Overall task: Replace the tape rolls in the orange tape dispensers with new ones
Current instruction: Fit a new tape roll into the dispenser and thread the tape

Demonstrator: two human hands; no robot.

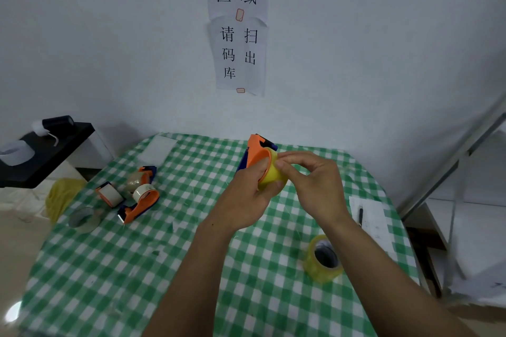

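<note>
The job looks partway through. Above the middle of the checked surface (164, 268), the left hand (246, 200) has its grip curled round an orange dispenser (256, 152) with a yellow roll (271, 176) seated in it. The right hand (315, 180) pinches the near edge of that roll with fingertips and thumb, apparently either pressing it home or picking at the tape end; which one is unclear. So this dispenser seems to have its new roll on, with threading probably left. A spare yellow roll (323, 260) stands on the surface beside the right forearm, unused. At the left lie two more dispensers (142, 202), each carrying a pale, thin-looking roll, with a clear roll (83, 219) near them; those likely remain to be changed.
</note>
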